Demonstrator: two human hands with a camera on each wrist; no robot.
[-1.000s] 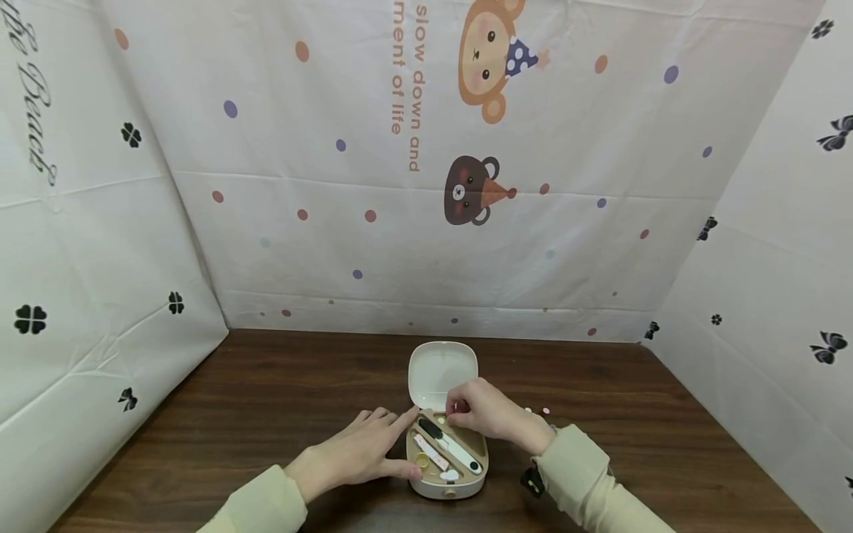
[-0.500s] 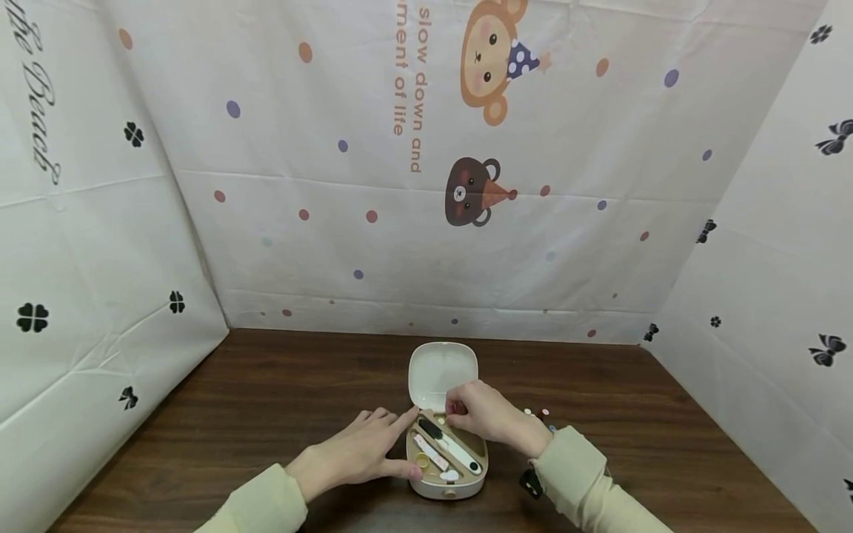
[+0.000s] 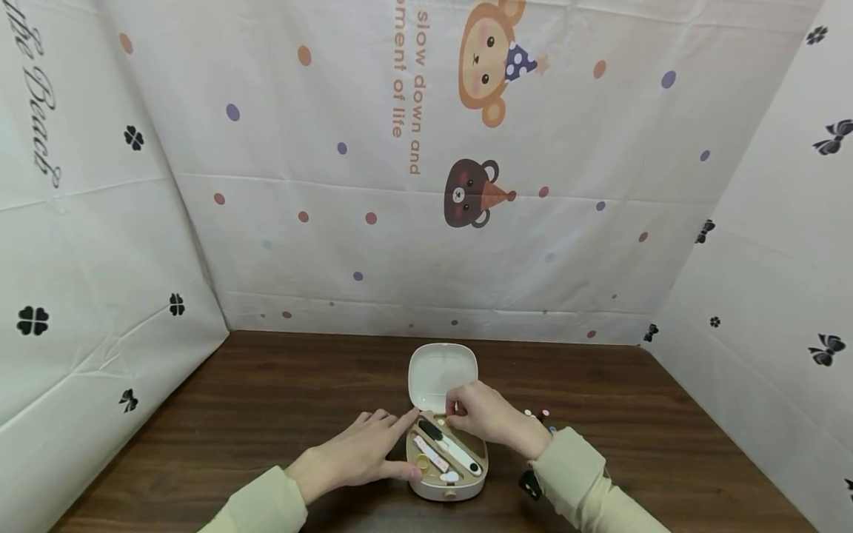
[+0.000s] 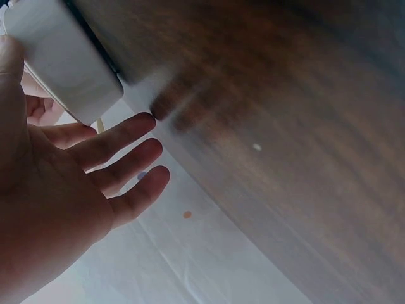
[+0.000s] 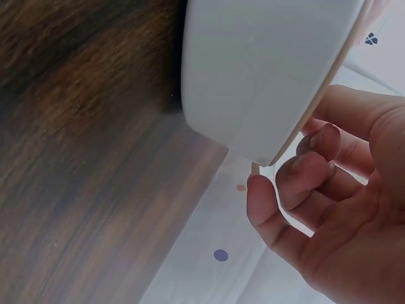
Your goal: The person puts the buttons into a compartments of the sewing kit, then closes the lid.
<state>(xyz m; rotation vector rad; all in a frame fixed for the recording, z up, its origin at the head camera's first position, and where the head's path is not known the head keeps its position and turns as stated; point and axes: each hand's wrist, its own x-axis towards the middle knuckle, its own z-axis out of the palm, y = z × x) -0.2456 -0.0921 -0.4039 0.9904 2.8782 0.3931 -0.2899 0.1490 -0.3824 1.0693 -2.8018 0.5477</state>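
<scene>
A small white box (image 3: 448, 492) with a tan inner tray stands on the table, its lid (image 3: 443, 375) raised behind it. In the tray lie a white tool with a black end (image 3: 457, 453), a white strip with pinkish print (image 3: 430, 453), a yellow ring (image 3: 423, 461) and a white rounded piece (image 3: 449, 477). My left hand (image 3: 353, 450) steadies the box, thumb on the near left rim and index finger at the far left corner. My right hand (image 3: 489, 411) dips curled fingers into the far compartment, beside a pale dot (image 3: 441, 421). I cannot tell whether its hidden fingertips pinch something.
Several small spool-like pieces (image 3: 542, 414) with white, red and blue parts sit right of the box, partly behind the right wrist. A black object (image 3: 530, 485) lies under the right sleeve. Printed white cloth (image 3: 373, 244) hangs behind and along both sides of the brown table (image 3: 300, 370).
Both hands and the box keep nearly the same places. The right forearm has shifted very slightly, showing a bit more of the spool-like pieces.
</scene>
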